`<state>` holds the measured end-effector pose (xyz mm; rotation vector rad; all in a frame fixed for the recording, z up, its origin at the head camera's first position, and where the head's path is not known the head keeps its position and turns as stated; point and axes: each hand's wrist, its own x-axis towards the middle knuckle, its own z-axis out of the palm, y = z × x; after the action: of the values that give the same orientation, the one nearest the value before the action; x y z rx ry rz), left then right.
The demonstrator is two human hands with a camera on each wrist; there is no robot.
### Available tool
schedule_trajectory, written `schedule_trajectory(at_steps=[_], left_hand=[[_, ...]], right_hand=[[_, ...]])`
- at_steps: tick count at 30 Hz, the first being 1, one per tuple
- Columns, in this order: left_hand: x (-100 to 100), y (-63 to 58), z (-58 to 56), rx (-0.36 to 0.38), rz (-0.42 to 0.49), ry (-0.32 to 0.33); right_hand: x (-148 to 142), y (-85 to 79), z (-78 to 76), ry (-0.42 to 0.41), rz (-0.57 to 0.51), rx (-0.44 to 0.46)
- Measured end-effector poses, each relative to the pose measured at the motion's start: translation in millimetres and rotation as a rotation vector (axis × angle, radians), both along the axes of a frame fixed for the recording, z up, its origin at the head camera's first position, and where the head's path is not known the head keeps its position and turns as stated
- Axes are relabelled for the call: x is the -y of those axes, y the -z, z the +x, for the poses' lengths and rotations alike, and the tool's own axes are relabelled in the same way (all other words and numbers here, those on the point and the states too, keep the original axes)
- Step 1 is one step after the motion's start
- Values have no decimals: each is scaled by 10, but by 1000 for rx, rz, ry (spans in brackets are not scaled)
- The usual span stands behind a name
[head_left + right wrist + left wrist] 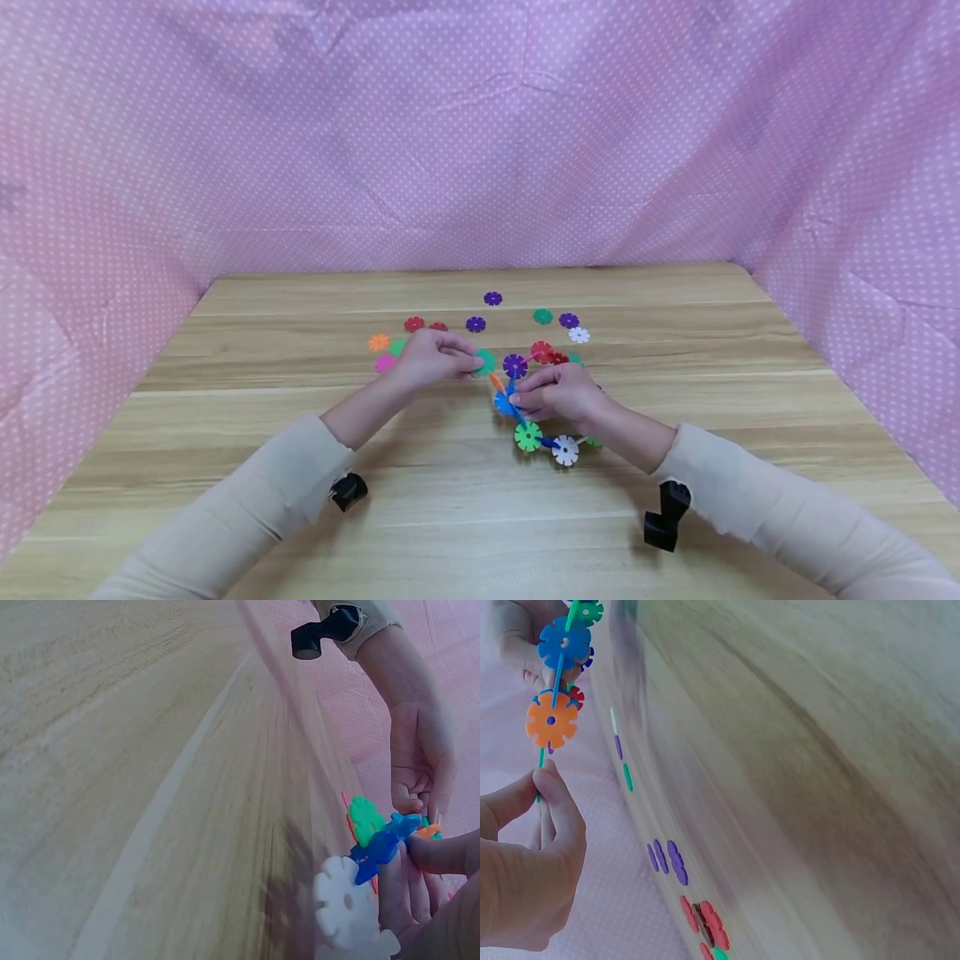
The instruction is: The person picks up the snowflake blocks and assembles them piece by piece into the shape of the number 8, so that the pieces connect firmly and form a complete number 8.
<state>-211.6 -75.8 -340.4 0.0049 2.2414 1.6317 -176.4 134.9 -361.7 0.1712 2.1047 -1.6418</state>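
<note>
My left hand pinches a teal-green notched disc between thumb and fingertips. In the left wrist view that disc stands edge-on, right at the rim of an orange disc. My right hand grips a chain of interlocked snowflake discs by a light blue disc. From there the chain runs through a lime green disc and a dark blue one to a white disc. On the far side a purple disc and a red disc belong to the chain. The right hand hides part of it.
Loose discs lie on the wooden table: purple, teal and white toward the back. Red, orange and pink ones sit beside the left hand. A pink dotted cloth surrounds the table.
</note>
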Motion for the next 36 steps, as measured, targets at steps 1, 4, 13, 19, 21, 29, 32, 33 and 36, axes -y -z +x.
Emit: schedule_trajectory(at_steps=[1,4,13,19,21,29,32,33,36], left_hand=[[-6,1,0,8,4,-6],[-14,6,-1,19,14,-11],[-21,-6,19,5,-7,-22],[-39,1,26,0,-20,-33],[-44,2,28,-1,-26,-39],[-76,6,50,44,-27,-23],[-77,32,41,64,-37,-8],[-76,41,32,73,-37,-6],[-72,55,11,93,-28,1]], right_hand=[[1,-1,1,0,1,-1],[3,-2,3,3,6,0],[-2,15,11,8,-3,22],[-4,17,14,7,-5,25],[-3,17,15,5,-3,23],[-7,32,18,19,4,21],[10,43,33,19,-2,0],[24,44,41,17,-6,-9],[68,41,59,19,-5,-35]])
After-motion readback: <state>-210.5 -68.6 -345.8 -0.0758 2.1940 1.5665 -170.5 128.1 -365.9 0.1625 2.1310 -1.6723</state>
